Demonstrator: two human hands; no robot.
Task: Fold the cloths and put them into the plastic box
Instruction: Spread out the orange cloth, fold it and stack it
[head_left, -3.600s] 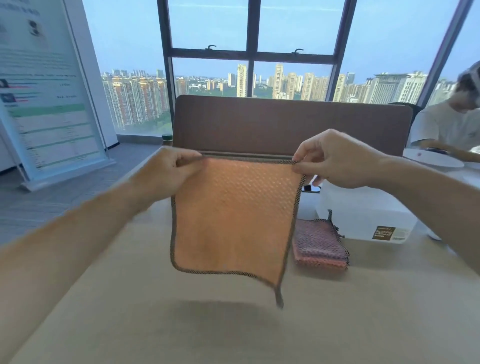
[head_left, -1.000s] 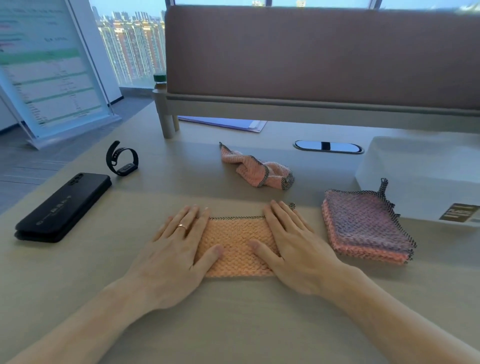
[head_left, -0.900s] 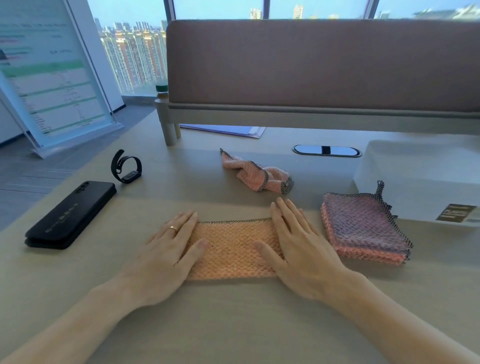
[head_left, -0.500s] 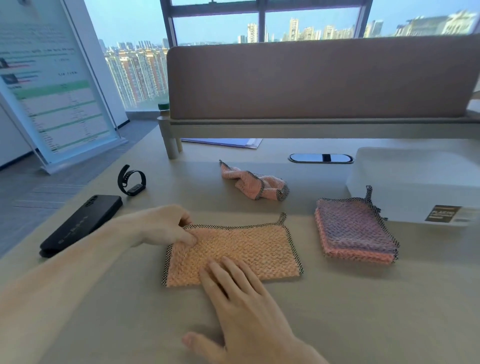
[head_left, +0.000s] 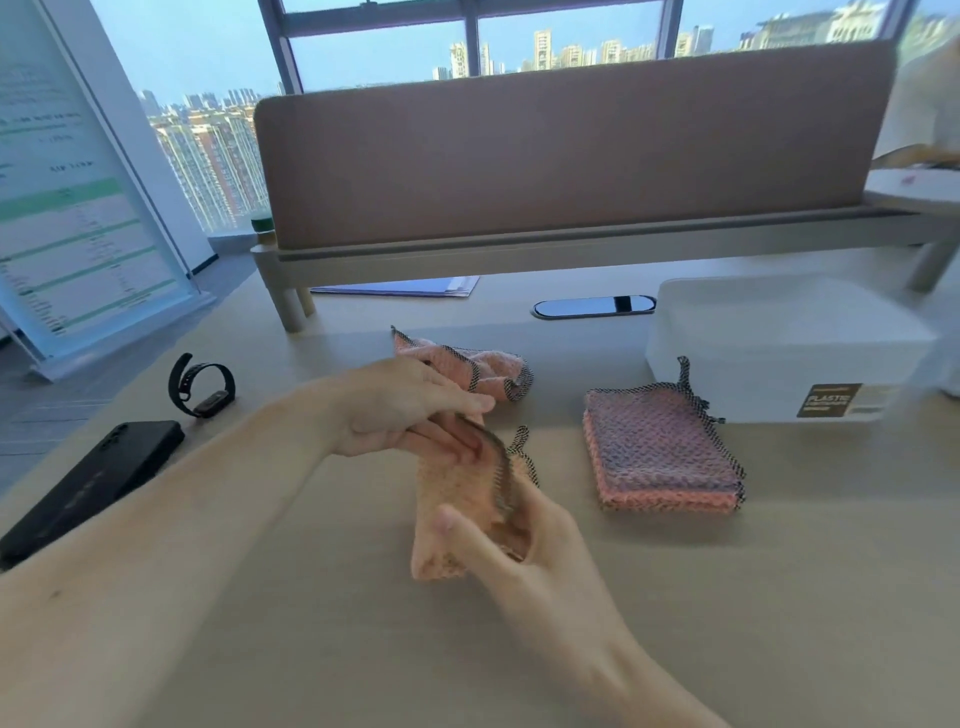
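An orange cloth (head_left: 452, 499) with a dark stitched border is half folded over itself at the table's middle. My left hand (head_left: 400, 410) grips its far end and holds that end up over the rest. My right hand (head_left: 514, 551) holds the near part, thumb on top. A stack of folded pink cloths (head_left: 660, 452) lies to the right. Behind my left hand sits a crumpled pink cloth (head_left: 483, 366). The white plastic box (head_left: 779, 343) stands at the right rear with its lid on.
A black phone (head_left: 88, 483) and a black wristband (head_left: 200, 384) lie at the left. A brown desk divider (head_left: 561, 145) on a raised shelf bounds the far side, with papers (head_left: 405, 286) under it and a cable port (head_left: 592, 306) in the table.
The cloth lay flat half a second ago, folded once. My left hand has since lifted its left end over to the right, and my right hand has taken hold of the near part.
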